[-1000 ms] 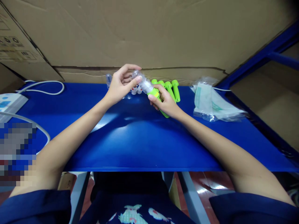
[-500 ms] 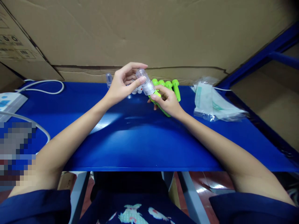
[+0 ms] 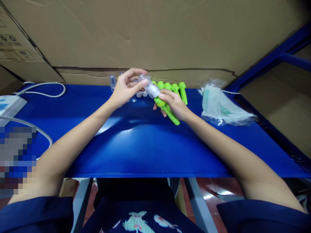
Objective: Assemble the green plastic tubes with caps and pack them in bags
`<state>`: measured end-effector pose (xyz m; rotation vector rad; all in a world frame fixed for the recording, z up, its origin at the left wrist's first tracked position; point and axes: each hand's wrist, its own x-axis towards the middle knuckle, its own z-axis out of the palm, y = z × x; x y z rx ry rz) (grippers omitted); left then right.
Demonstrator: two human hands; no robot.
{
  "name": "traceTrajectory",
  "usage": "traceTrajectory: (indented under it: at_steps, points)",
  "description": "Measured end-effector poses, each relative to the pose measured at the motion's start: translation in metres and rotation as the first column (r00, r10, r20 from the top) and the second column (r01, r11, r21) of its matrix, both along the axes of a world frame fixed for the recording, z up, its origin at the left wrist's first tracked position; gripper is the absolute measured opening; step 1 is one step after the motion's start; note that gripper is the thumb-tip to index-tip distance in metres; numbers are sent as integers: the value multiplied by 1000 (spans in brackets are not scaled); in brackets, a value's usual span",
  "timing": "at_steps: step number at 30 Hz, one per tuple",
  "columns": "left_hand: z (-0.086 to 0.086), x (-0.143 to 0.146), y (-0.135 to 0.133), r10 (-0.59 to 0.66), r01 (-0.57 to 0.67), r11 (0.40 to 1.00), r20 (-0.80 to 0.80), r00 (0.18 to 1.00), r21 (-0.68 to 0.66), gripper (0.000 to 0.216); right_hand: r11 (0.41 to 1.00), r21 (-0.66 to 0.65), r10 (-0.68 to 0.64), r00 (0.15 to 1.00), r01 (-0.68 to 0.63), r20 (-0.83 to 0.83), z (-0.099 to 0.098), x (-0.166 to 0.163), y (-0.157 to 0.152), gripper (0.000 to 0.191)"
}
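Note:
My left hand [image 3: 127,86] pinches the ribbed upper end of a clear plastic cover [image 3: 153,90] between thumb and fingers. The cover is tilted, with its lower end against the top of a lime-green handle [image 3: 170,114]. My right hand [image 3: 175,102] grips that green piece near the joint, its thumb close to the cover's rim and other fingertips showing behind. Whether the two parts are fastened together I cannot tell. Behind my hands, several similar green handles [image 3: 182,92] lie in a row. Small white pieces [image 3: 139,94] sit under my left hand.
Another clear cover [image 3: 112,83] stands at the back left of the blue table [image 3: 136,145]. Plastic bags with green print [image 3: 218,105] lie at the right. A white device [image 3: 11,108] with a cable [image 3: 55,96] is at the left. Cardboard [image 3: 155,35] walls the back.
The clear cover and green handle have shifted slightly down and left. More of the green handle shows below my right hand. Both hands keep their hold.

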<state>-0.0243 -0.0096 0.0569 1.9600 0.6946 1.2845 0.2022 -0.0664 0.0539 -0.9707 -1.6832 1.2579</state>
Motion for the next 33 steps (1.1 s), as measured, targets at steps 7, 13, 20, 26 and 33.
traceTrajectory:
  at_steps: [7,13,20,26,33]
  points:
    - [13,8,-16,4,18,984,-124,992,175,66,947,-287,107,984,-145,-144,7,0,3,45]
    - [11,8,-12,20,-10,990,-70,997,143,63,897,-431,27,987,-93,-156,15,-1,1,48]
    - [21,11,-29,-23,31,996,-106,994,78,48,887,-443,68,985,-134,-162,9,-2,3,59]
    - [19,7,-19,-24,39,983,-86,996,180,62,873,-465,46,973,-150,-228,2,-5,4,47]
    - [1,-2,0,32,-12,983,-106,994,183,66,767,-626,15,980,-140,-201,-10,-7,10,36]
